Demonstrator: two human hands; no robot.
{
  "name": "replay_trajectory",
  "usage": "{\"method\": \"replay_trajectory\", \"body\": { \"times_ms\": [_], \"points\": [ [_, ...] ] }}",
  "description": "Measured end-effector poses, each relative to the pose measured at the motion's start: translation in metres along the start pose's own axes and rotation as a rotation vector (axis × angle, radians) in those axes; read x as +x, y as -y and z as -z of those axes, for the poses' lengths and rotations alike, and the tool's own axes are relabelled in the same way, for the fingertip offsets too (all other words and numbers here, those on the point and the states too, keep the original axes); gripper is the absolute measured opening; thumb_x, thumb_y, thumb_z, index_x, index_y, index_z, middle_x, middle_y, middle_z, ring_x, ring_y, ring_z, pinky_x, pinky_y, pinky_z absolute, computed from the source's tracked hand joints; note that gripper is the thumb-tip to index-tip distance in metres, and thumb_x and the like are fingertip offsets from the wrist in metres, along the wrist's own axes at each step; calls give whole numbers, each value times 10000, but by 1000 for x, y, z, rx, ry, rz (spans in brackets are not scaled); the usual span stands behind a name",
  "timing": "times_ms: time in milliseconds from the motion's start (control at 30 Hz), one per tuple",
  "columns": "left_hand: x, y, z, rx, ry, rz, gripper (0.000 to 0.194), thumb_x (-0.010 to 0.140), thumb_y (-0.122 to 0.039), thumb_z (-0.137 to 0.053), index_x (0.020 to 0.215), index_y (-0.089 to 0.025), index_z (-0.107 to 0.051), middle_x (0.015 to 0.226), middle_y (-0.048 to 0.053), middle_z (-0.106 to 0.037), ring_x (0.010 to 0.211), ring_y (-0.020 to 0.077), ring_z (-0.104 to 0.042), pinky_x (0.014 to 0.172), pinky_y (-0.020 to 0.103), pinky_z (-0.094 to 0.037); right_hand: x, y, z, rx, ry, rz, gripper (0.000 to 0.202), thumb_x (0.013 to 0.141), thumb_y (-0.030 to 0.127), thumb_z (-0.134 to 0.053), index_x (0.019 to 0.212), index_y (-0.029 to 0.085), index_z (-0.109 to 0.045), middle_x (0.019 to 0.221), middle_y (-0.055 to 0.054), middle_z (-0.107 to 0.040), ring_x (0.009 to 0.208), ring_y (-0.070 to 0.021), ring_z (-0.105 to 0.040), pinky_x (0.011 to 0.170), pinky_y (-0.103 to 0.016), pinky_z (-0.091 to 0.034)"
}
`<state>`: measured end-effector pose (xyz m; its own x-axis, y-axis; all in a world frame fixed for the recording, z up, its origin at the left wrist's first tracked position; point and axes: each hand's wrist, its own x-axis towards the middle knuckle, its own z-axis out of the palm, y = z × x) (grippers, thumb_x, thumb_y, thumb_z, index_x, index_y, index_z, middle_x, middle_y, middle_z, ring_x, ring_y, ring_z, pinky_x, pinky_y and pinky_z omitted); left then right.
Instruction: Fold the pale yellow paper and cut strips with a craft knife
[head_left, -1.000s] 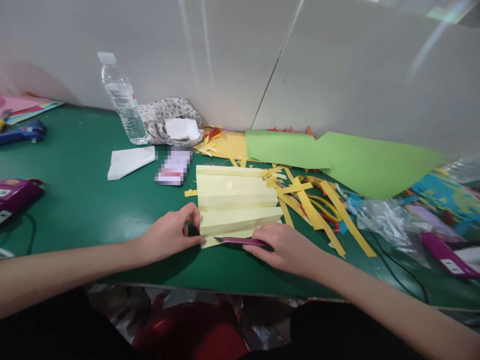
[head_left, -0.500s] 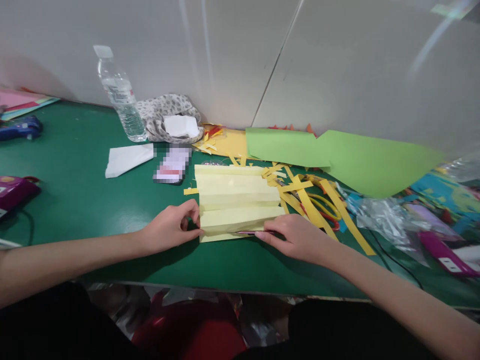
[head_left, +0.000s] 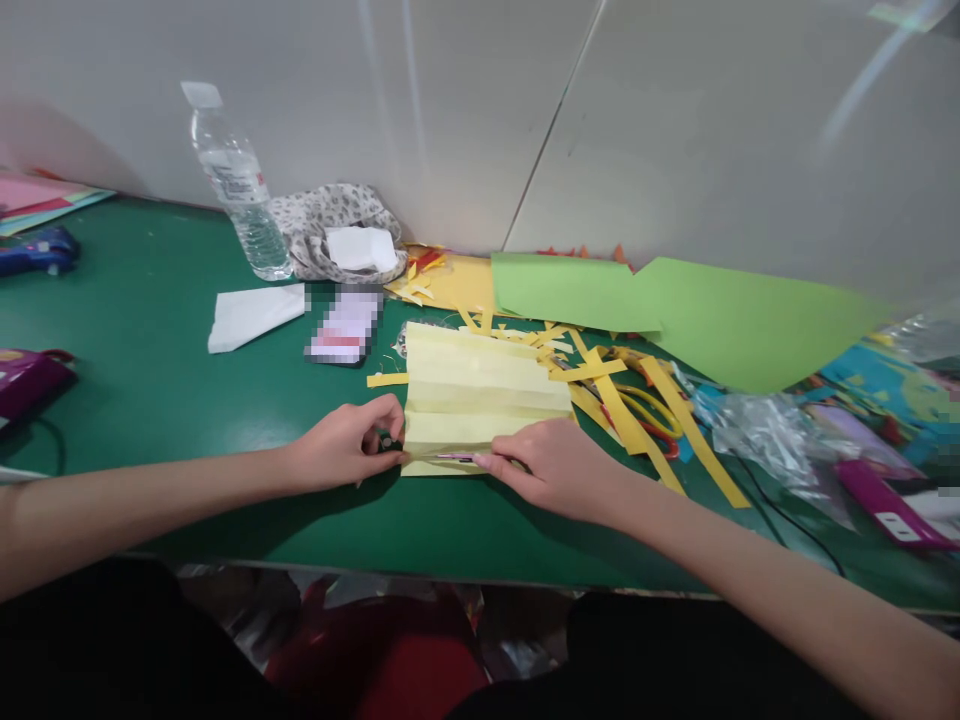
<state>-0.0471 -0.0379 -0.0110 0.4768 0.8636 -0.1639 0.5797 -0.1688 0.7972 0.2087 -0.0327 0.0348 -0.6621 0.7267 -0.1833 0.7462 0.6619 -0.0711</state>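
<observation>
Leftward it goes: the right grip (head_left: 544,465) has carried the slim purple cutter (head_left: 456,457) further along the pale yellow sheet (head_left: 484,385) than half a second ago, and the sheet has nudged slightly to the right. Fingers and thumb are closed around that cutter, its tip over the sheet's near part. Across to the left grip (head_left: 346,442): fingers bent, thumb close below, tips right at the sheet's near left corner, a small gap showing between; whether paper is pinched, I cannot tell.

Creased across its width, the sheet lies on the green surface (head_left: 150,400), between both hands. Just right of the sheet, a tangle of yellow strips (head_left: 634,432), looped yellow handles (head_left: 670,412) among them. Beyond the sheet and rightward, green paper (head_left: 720,320); well right of it, crumpled clear plastic (head_left: 765,440). Left of the sheet and further back: a pixelated pale rectangle (head_left: 345,325), white tissue (head_left: 255,315), then a patterned pouch (head_left: 330,212) beside a water bottle (head_left: 240,190).
</observation>
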Motion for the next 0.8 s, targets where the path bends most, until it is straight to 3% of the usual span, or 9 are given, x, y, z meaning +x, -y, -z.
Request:
{"method": "replay_trajectory", "body": {
  "times_ms": [400, 800],
  "points": [
    [0, 7, 0, -14, -22, -76, 211, 771, -293, -567, 772, -221, -368, 453, -124, -395, 381, 62, -391, 407, 164, -271, 7, 5, -2, -6, 27, -19, 475, 930, 431, -334, 764, 162, -689, 625, -67, -653, 525, -126, -501, 501, -256, -194],
    [0, 7, -2, -4, -29, -81, 229, 763, -317, -573, 755, -220, -366, 485, -116, -370, 418, 65, -366, 430, 176, -272, -27, -27, -9, 11, -11, -98, 500, 917, 472, -331, 662, 178, -645, 551, -45, -610, 516, -141, -515, 503, -262, -204]
  ]
}}
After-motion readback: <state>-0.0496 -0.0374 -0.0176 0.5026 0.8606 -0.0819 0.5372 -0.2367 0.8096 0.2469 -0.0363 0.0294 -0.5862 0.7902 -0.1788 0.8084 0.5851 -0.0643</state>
